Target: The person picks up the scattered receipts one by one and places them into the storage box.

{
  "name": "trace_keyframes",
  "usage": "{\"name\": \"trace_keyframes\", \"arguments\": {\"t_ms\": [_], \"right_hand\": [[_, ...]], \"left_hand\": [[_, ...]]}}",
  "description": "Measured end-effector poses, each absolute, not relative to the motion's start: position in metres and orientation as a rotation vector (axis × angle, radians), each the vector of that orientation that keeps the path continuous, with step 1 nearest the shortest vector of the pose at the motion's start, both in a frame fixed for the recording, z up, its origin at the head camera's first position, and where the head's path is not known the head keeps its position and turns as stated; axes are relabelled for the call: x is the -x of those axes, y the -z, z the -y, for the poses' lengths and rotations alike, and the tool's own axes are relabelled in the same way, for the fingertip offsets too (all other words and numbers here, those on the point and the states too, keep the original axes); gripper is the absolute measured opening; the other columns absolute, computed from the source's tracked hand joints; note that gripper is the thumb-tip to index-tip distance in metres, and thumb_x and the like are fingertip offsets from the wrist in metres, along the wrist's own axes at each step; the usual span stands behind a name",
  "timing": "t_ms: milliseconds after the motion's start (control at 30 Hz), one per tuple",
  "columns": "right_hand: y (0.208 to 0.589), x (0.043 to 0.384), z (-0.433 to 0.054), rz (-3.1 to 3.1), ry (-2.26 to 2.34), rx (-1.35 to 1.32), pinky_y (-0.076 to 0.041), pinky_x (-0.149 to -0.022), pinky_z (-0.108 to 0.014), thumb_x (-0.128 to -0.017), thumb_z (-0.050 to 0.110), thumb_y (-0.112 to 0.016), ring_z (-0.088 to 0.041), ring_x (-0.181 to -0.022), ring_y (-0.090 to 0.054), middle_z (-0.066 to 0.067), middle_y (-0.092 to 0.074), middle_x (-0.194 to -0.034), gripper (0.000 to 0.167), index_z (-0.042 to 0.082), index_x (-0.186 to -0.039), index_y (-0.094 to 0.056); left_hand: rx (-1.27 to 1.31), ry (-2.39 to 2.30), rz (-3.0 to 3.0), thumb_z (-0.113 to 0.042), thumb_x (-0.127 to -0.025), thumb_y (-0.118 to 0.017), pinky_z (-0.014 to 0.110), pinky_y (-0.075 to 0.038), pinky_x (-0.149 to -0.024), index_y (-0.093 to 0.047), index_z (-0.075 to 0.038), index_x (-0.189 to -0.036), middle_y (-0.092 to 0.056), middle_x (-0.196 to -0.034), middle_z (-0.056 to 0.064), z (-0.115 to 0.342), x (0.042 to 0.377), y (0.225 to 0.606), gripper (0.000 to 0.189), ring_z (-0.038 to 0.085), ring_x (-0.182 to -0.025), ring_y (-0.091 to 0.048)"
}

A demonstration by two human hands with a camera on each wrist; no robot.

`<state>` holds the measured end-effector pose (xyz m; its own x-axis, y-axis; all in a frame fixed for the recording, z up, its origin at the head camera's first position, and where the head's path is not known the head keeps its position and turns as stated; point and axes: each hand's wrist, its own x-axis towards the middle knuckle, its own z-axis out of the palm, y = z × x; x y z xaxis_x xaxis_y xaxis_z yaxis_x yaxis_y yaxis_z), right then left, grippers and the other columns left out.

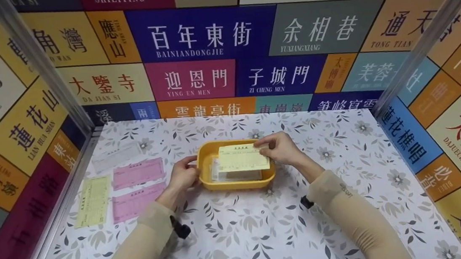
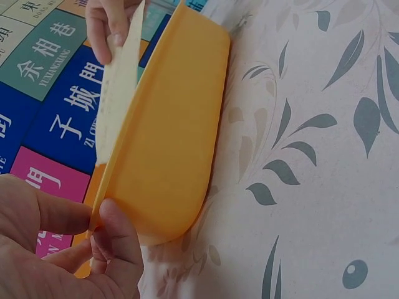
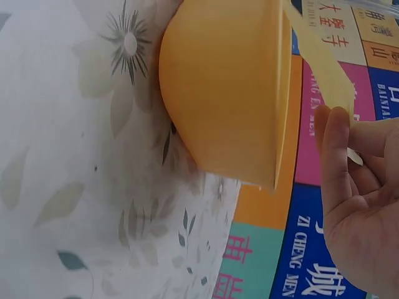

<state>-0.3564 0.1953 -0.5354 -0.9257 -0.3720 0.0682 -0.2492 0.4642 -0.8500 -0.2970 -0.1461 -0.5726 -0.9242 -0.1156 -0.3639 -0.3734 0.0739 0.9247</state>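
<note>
Where the fingers grip: the left hand (image 1: 185, 172) pinches the rim of a yellow plastic tray (image 1: 238, 185); the right hand (image 1: 282, 149) pinches a pale yellow printed slip (image 1: 242, 159) near its right edge.
Pale yellow printed slip: tilted over the tray, above white paper (image 1: 235, 176) inside.
Table: white cover (image 1: 241, 238) patterned with grey and beige flowers and leaves.
Left of the tray: two pink slips (image 1: 138, 173), a yellow-green slip (image 1: 93, 202) and a white slip (image 1: 117, 157), lying flat.
Walls: coloured panels (image 1: 204, 32) on three sides, lettered with Chinese names and romanised spellings.
Corners: shiny posts (image 1: 37, 59).
</note>
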Motion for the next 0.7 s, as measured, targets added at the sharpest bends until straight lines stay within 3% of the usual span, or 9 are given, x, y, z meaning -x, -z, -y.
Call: {"name": "trace_keyframes", "arguments": {"t_ms": [100, 233, 433, 533, 700], "right_hand": [[0.538, 0.356, -0.185, -2.569, 1.427, 0.562, -0.043, -0.049, -0.018, -0.096, -0.004, -0.073, -0.004, -0.052, -0.045, 0.001, -0.067, -0.064, 0.028, 0.003, -0.12, -0.087], [0.541, 0.354, -0.173, -2.546, 1.399, 0.57, -0.053, -0.053, -0.019, -0.096, -0.004, -0.074, -0.005, -0.055, -0.051, -0.012, -0.075, -0.075, 0.029, 0.003, -0.121, -0.086], [0.548, 0.353, -0.164, -2.62, 1.256, 0.597, -0.041, -0.057, -0.02, -0.096, -0.001, -0.076, -0.007, -0.061, -0.045, -0.019, -0.082, -0.109, 0.03, 0.005, -0.123, -0.086], [0.55, 0.352, -0.161, -2.645, 1.174, 0.609, -0.037, -0.059, -0.023, -0.096, 0.0, -0.076, -0.01, -0.063, -0.043, -0.019, -0.082, -0.111, 0.032, 0.005, -0.126, -0.085], [0.55, 0.351, -0.157, -2.674, 1.069, 0.597, -0.041, -0.064, -0.025, -0.096, 0.002, -0.076, -0.012, -0.072, -0.05, -0.014, -0.082, -0.12, 0.036, 0.008, -0.13, -0.084]], "left_hand": [[0.491, -1.966, -2.14, 0.009, -0.088, -0.057, 0.029, -0.049, -0.065, -0.063, -0.01, -0.158, -0.067, -0.113, 0.012, 0.146, 0.297, 0.573, 0.072, 0.01, -0.065, -0.055], [0.476, -1.993, -2.132, 0.011, -0.088, -0.056, 0.028, -0.048, -0.063, -0.061, -0.007, -0.159, -0.067, -0.118, 0.018, 0.146, 0.297, 0.574, 0.074, 0.009, -0.062, -0.053], [0.462, -1.988, -2.139, 0.01, -0.087, -0.057, 0.025, -0.051, -0.06, -0.062, -0.006, -0.159, -0.067, -0.118, 0.018, 0.146, 0.298, 0.575, 0.073, 0.009, -0.062, -0.056], [0.457, -1.995, -2.141, 0.01, -0.087, -0.057, 0.025, -0.052, -0.058, -0.063, -0.005, -0.157, -0.066, -0.112, 0.016, 0.145, 0.297, 0.575, 0.072, 0.009, -0.061, -0.056], [0.471, -2.0, -2.131, 0.01, -0.087, -0.057, 0.028, -0.053, -0.063, -0.062, -0.005, -0.158, -0.064, -0.112, 0.014, 0.146, 0.297, 0.574, 0.073, 0.009, -0.062, -0.055]]}}
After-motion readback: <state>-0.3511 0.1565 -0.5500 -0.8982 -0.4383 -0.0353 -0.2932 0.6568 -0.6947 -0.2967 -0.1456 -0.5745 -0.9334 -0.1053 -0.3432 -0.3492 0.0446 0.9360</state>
